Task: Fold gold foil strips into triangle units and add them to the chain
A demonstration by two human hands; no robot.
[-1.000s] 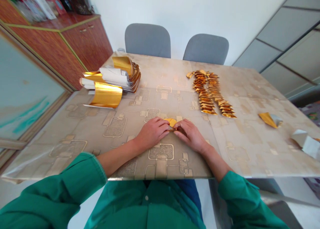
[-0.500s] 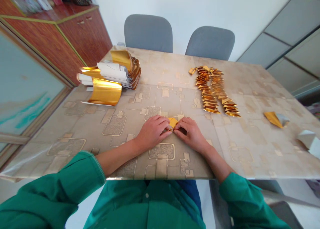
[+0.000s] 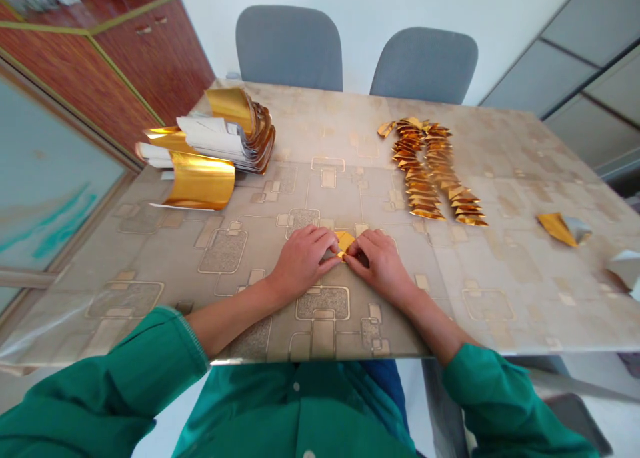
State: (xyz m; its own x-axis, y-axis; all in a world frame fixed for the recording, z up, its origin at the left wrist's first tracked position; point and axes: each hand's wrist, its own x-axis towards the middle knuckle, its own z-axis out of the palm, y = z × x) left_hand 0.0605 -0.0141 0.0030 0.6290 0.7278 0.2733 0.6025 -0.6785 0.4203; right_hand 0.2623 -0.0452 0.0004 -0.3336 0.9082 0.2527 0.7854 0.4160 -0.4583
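A small folded piece of gold foil (image 3: 345, 242) lies on the table between my two hands. My left hand (image 3: 303, 262) presses its fingertips against the piece from the left. My right hand (image 3: 379, 265) holds it from the right, and the fingers hide most of it. Farther off, a long double row of folded gold foil pieces (image 3: 425, 171) lies on the table. To the left stands a bundle of gold, white-backed foil strips (image 3: 200, 186), curling upward.
A patterned beige table cover (image 3: 505, 298) spans the table, with a loose gold foil sheet (image 3: 563, 229) and white-backed foil (image 3: 625, 270) at the right. Two grey chairs (image 3: 425, 65) stand beyond the far edge, beside a wooden cabinet (image 3: 150, 65).
The whole scene sits higher in the frame, so the head view has tilted downward. My hands remain together on the small foil piece, and nothing on the table has shifted.
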